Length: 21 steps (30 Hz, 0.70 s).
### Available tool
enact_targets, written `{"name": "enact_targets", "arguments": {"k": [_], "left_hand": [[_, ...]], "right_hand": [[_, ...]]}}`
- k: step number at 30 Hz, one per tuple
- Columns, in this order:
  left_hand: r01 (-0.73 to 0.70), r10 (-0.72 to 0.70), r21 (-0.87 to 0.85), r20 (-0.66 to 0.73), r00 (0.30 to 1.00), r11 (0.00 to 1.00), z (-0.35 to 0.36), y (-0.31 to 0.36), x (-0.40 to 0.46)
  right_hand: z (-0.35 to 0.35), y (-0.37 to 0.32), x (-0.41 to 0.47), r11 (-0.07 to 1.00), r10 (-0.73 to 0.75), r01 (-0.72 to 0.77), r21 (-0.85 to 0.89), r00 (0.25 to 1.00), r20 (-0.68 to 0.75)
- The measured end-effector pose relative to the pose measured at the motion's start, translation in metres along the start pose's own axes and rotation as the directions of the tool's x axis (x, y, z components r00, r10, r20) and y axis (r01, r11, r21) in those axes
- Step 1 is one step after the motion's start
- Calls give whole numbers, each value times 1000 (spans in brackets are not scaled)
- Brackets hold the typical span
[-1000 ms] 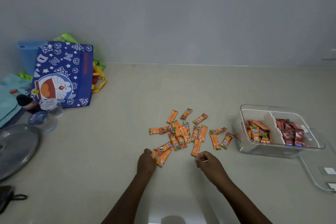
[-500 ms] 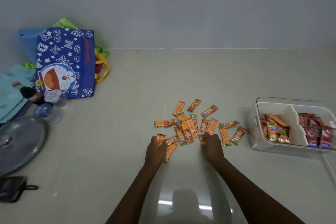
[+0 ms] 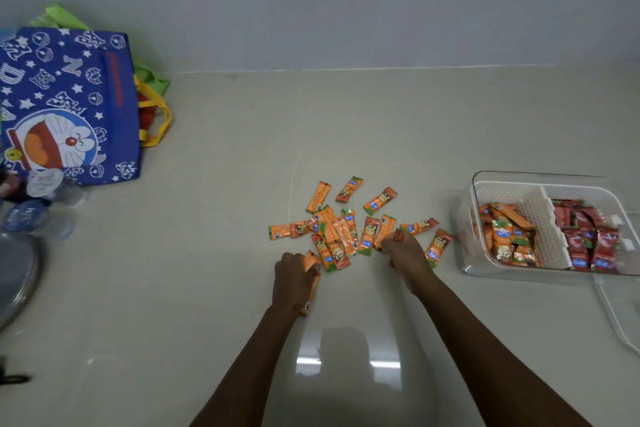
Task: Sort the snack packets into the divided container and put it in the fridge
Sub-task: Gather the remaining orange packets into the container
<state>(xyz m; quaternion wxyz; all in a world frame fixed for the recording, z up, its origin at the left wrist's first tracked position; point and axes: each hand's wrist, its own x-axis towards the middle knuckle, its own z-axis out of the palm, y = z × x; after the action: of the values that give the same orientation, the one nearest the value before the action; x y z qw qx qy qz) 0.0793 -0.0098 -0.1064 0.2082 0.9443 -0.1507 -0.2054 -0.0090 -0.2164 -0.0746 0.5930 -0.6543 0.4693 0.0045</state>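
Several orange snack packets [image 3: 346, 229] lie scattered on the pale counter. My left hand [image 3: 294, 279] grips orange packets at the pile's near-left edge; one sticks up by the thumb and another shows below the palm. My right hand [image 3: 403, 253] is curled over packets at the pile's right side, with an orange packet showing at its fingertips. The clear divided container [image 3: 540, 180] stands to the right, with orange packets [image 3: 505, 236] in its left compartment and red packets [image 3: 588, 236] in its right one.
A blue cartoon-print bag [image 3: 65, 107] with yellow handles leans at the back left, over green bags. Water bottles [image 3: 38, 204] and a round metal lid [image 3: 14, 274] sit at the left edge. The container's clear lid [image 3: 620, 315] lies at the right.
Both hands moved forward from the near edge of the pile into it and closed on orange packets. The view has shifted, so the container sits further right.
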Motion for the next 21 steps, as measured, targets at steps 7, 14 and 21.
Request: {"name": "enact_targets", "arguments": {"k": [7,14,21], "left_hand": [[158,-157,-431,38,987,889,-10,13,-14],[262,-260,-412,61,964,873,-12,27,15],[162,-140,-201,116,983,966,-6,43,26]], "right_hand": [[18,-11,41,887,-165,38,-460,957,-238],[19,-8,46,918,-63,38,-395,997,-51],[10,-7,36,994,40,-32,-104,996,76]]}}
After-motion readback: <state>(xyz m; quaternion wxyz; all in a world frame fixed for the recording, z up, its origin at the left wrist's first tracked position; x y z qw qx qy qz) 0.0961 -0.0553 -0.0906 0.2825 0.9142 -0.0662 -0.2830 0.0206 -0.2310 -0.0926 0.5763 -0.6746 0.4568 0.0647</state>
